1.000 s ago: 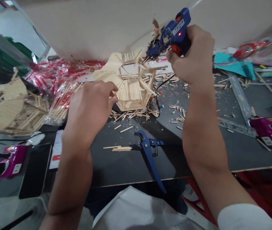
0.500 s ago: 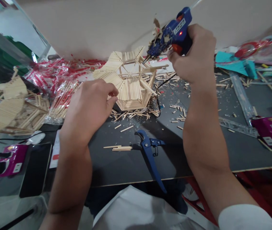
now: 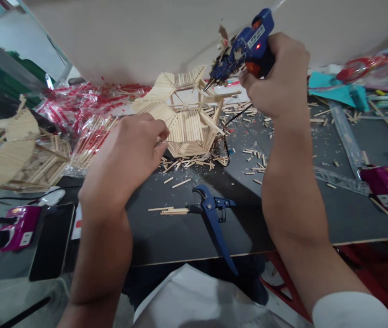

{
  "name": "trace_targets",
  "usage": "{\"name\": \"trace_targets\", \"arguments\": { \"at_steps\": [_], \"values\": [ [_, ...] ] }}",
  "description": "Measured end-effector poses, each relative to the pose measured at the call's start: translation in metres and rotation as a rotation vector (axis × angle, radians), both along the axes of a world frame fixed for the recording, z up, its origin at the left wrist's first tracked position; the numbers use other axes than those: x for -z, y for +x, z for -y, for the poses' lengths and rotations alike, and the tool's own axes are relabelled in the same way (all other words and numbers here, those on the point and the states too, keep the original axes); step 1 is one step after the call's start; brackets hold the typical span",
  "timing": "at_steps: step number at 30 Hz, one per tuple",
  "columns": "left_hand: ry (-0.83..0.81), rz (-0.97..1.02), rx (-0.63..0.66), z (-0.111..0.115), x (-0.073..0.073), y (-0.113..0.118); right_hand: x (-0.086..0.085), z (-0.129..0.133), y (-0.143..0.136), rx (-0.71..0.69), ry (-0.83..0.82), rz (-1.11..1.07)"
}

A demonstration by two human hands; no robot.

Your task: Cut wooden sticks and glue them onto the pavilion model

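My right hand [image 3: 277,75] is wrapped round a blue glue gun [image 3: 248,48] with a lit red light. The gun's nozzle points down and left, close to the upper right part of a wooden stick model [image 3: 188,127]. At the model's left front edge is my left hand [image 3: 139,148], its thumb and fingers curled together. Whether a small piece sits between those fingertips is hidden. The model is a many-sided frame with panels of thin sticks side by side.
Blue cutters [image 3: 214,228] lie near the front edge beside a few sticks [image 3: 171,211]. Another stick model [image 3: 16,150], a phone [image 3: 52,241] and bagged sticks [image 3: 93,139] are at left. Stick scraps, clear rulers [image 3: 346,136] and a purple socket block [image 3: 387,187] are at right.
My left wrist has shifted slightly left, with the fingers still at the model's edge. The glue gun and my right hand have barely moved.
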State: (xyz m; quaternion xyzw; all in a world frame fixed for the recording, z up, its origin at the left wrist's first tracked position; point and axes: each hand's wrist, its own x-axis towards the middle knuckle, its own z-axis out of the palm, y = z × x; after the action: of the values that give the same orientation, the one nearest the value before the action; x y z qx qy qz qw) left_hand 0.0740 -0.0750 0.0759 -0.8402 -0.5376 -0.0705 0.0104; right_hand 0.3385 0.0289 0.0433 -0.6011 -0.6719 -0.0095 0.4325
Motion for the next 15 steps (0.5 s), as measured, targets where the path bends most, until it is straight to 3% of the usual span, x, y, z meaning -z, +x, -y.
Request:
{"name": "trace_targets", "arguments": {
  "at_steps": [5,9,15],
  "values": [
    [-0.081,0.173,-0.021,-0.002,-0.005,-0.019,0.000,0.000,0.002,-0.004,-0.005,-0.008],
    [-0.057,0.171,-0.023,-0.001,-0.011,-0.031,0.001,-0.001,0.003,0.013,0.005,-0.025],
    [-0.024,0.116,0.051,-0.004,-0.006,-0.020,0.000,0.000,0.002,0.018,0.010,-0.035]
  ]
}}
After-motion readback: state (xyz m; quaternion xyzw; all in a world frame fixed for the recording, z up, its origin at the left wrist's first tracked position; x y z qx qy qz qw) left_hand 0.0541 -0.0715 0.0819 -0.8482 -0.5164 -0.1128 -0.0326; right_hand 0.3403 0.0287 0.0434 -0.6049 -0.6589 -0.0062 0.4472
